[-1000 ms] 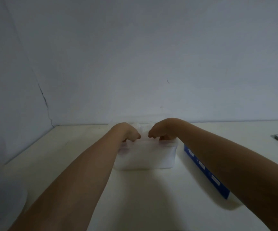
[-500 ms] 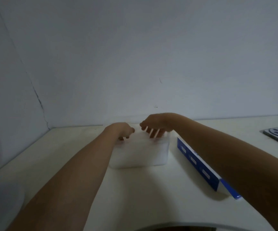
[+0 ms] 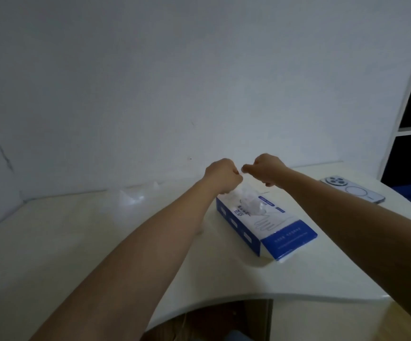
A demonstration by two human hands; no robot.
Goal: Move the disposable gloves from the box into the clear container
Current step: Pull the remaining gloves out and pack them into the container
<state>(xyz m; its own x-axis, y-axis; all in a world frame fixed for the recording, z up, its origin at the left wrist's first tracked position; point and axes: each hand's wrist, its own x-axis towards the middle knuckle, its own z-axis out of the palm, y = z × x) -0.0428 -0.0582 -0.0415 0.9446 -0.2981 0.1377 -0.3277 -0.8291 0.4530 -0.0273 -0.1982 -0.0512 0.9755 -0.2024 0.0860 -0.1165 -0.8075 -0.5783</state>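
Glove pinched above the box (image 3: pixel 266 227)
The left hand (image 3: pixel 224 175) and right hand (image 3: pixel 266 169) each grip a glove (image 3: pixel 236 193) rising from the box; the clear container (image 3: pixel 131 198) lies left of the box, nearer the left hand.

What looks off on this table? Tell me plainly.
A jagged crack runs down the wall at far left. The glove box lies at a slant to the table edge, with disposable gloves bunched out of its top opening. Nothing looks spilled.
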